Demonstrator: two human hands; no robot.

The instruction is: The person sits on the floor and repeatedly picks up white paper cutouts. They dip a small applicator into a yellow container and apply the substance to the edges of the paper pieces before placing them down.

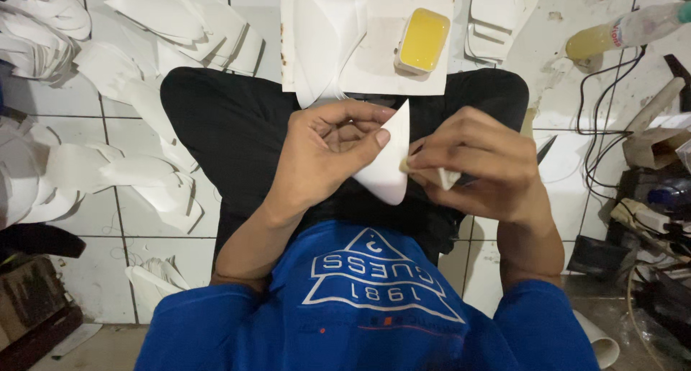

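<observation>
Left hand point(324, 155) is curled shut around a white curved piece point(389, 166), thumb pressed on its face, holding it over the lap at dead centre. Right hand point(479, 166) is pinched closed on a small pale pad point(432, 175), touching the piece's right edge at about 3 o'clock of it. The piece tapers to a point at 12 o'clock and rounds off at 6 o'clock, its lower edge hanging free over black trousers point(230, 141).

At 12 o'clock, just beyond the knees, a white board point(439, 76) lies on the tiled floor point(93, 220), carrying more white pieces and a yellow tub point(422, 41); the gap between hands and board is narrow. From 9 to 11 o'clock, stacks of white cut-outs point(144, 169) crowd the tiles. At 2 o'clock a bottle point(626, 31) lies on its side, and black cables point(604, 126) trail down to clutter at 3 to 4 o'clock, hemming in the right elbow.
</observation>
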